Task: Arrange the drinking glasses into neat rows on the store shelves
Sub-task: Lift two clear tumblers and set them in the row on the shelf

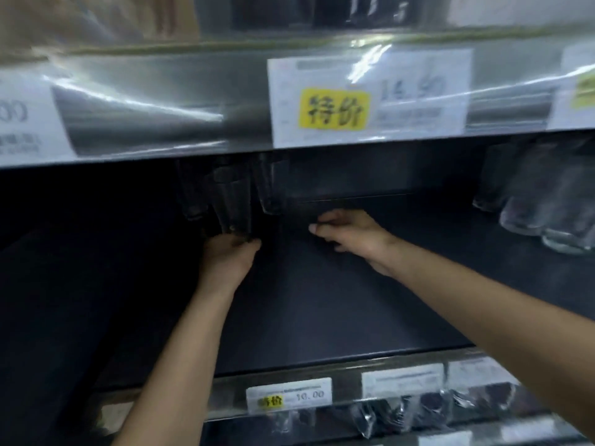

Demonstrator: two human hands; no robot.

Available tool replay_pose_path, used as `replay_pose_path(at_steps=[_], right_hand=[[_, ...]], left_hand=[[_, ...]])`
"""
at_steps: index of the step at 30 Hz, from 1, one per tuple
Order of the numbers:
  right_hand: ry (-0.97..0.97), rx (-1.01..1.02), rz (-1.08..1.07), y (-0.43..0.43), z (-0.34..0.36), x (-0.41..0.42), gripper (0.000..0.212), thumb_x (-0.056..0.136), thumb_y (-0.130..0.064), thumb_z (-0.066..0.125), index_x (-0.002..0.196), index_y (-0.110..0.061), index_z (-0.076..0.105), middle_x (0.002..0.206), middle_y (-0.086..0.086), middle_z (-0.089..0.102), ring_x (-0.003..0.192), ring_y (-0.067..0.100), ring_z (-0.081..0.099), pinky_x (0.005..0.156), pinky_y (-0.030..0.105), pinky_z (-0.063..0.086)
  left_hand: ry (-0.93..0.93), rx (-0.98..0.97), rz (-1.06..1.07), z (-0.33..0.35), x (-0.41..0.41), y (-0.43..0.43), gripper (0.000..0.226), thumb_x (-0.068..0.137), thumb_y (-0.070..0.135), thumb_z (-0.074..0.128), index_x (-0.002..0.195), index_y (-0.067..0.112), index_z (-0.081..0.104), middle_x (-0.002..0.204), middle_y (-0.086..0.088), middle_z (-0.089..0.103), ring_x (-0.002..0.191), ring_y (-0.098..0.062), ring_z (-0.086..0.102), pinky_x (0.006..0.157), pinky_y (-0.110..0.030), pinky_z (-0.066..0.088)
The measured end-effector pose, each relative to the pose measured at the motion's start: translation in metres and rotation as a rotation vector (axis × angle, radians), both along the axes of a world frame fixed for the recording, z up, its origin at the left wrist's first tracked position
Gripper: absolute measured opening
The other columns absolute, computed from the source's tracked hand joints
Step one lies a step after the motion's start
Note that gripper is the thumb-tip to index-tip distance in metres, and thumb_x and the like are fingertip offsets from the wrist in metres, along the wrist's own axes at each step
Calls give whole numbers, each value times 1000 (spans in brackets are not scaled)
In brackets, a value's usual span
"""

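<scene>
Head-worn view, close, forward into the dark shelf [322, 300].

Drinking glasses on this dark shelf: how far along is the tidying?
Looks done: clear glasses stand in a line at the right of the dark shelf. In hand: the left hand touches the foot of the cluster of glasses at the back; the right hand reaches beside it, blur hiding any grip. Left: that cluster is not yet a row, and the shelf's front is bare.
</scene>
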State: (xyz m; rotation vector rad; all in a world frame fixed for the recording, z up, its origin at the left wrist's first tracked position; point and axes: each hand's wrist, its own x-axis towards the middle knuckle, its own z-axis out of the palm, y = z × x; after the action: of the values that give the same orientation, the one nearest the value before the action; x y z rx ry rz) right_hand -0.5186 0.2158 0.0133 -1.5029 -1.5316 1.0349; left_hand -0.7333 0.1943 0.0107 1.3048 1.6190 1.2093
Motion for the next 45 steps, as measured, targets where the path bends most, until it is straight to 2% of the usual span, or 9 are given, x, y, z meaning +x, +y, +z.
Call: replay_pose_path(at_steps=[3, 6, 10, 15, 23, 30, 38, 40, 45], right_hand=[[24, 40, -54, -51, 9, 36, 42, 82, -40, 78, 119, -25, 66, 112, -7, 70, 108, 7, 63, 101, 31, 51], [96, 128, -171, -107, 16, 77, 21, 84, -25, 77, 104, -27, 69, 102, -5, 73, 96, 4, 67, 88, 24, 52], [108, 221, -341, -183, 21, 134, 17, 85, -17, 76, 97, -27, 70, 99, -5, 74, 91, 1, 69, 81, 16, 52], [78, 262, -558, -268, 24, 201, 20, 85, -22, 76, 104, -25, 71, 98, -12, 75, 95, -1, 69, 83, 17, 52], [154, 304, -746, -357, 28, 310, 23, 85, -23, 74, 107, -27, 72, 103, -12, 75, 101, 3, 69, 91, 26, 51], [164, 297, -762, -390, 29, 427, 20, 86, -26, 73, 106, -29, 72, 104, -11, 75, 103, 6, 69, 95, 37, 52], [159, 292, -679, -378, 30, 529, 15, 87, -24, 73, 101, -29, 73, 99, -12, 75, 97, 6, 70, 87, 30, 52], [167, 279, -660, -362, 28, 544, 17, 86, -25, 73, 103, -28, 72, 98, -12, 75, 95, 6, 69, 83, 26, 53], [130, 255, -658, -299, 20, 565, 37, 85, -35, 75, 119, -29, 62, 107, -12, 70, 100, 0, 64, 90, 26, 52]], left_hand=[[26, 18, -118, -1, 32, -28, 4, 92, 24, 67, 94, 21, 70, 90, 9, 65, 82, -5, 58, 71, -20, 44], [-3, 89, -221, -1, 70, -57, 13, 91, 15, 67, 85, 26, 72, 92, 9, 70, 86, -3, 62, 67, -11, 42], [-112, 107, -413, 9, 124, -97, 23, 89, 9, 67, 80, 27, 77, 90, 7, 76, 94, -11, 70, 91, -32, 53], [-174, 139, -621, 25, 198, -142, 15, 91, 14, 65, 86, 22, 77, 93, 6, 77, 91, -11, 73, 91, -39, 54], [-183, 111, -747, 27, 321, -191, 12, 92, 11, 64, 91, 14, 75, 93, 2, 77, 89, -12, 73, 85, -35, 55], [-133, 110, -694, 25, 431, -217, 10, 91, 14, 67, 94, 20, 75, 92, 6, 76, 88, -9, 72, 86, -34, 55], [-134, 121, -483, 27, 524, -223, 11, 86, 21, 73, 95, 26, 73, 91, 11, 75, 89, -4, 70, 85, -28, 53], [-117, 131, -393, 25, 538, -214, 23, 83, 26, 77, 104, 28, 67, 98, 12, 72, 93, 1, 67, 83, -24, 51], [-57, 106, -294, 10, 557, -186, 75, 72, 34, 85, 134, 30, 42, 123, 16, 53, 114, -4, 54, 101, -32, 45]])
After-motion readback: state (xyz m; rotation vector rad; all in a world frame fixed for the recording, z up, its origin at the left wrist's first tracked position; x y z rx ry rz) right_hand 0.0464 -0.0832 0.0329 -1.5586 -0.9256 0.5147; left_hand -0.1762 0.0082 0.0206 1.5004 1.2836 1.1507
